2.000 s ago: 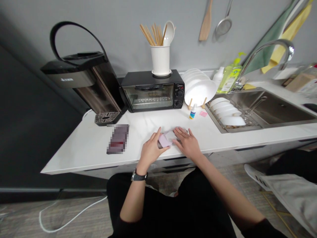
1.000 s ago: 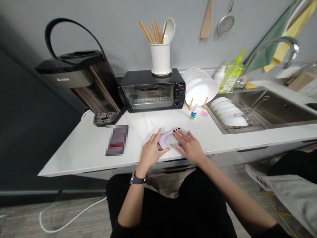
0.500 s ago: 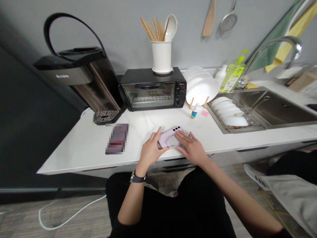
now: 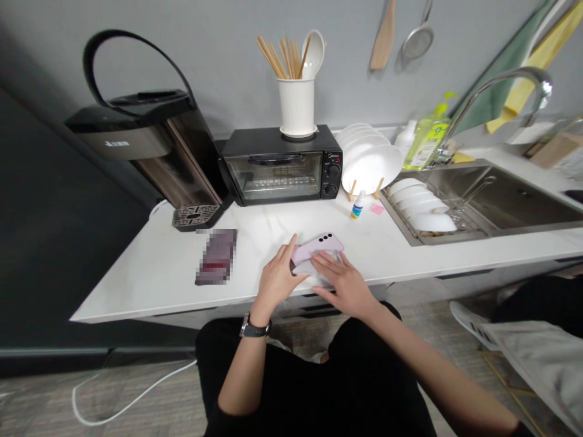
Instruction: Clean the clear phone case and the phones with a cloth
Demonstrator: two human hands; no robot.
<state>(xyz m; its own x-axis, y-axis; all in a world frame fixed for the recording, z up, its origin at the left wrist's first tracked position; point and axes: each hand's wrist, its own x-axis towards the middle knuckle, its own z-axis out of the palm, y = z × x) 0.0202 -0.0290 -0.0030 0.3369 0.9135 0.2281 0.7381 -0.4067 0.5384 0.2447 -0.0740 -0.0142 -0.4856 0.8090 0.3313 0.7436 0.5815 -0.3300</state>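
A pale lilac smartphone (image 4: 314, 244) lies face down near the counter's front edge, its three dark camera lenses toward the upper right. My left hand (image 4: 279, 270) grips the phone's left end between thumb and fingers; a watch is on that wrist. Under the fingers of my right hand (image 4: 344, 279) is a thin whitish cloth (image 4: 324, 278), pressed against the lower part of the phone's back. The hand hides much of this cloth. Behind the phone stands a small spray bottle (image 4: 357, 205) with a blue and yellow label, and a pink square piece (image 4: 377, 209) lies beside it.
A blurred-out dark rectangular item (image 4: 217, 258) lies to the left on the white counter (image 4: 150, 267). Along the wall stand a drink dispenser (image 4: 159, 139), a toaster oven (image 4: 277, 167) and racked plates (image 4: 373, 167). The sink (image 4: 523, 200) is right; another person's leg (image 4: 528, 352) shows below.
My right hand has slid left and down across the phone's back with the cloth, uncovering more of the phone's right end. My left hand keeps its hold.
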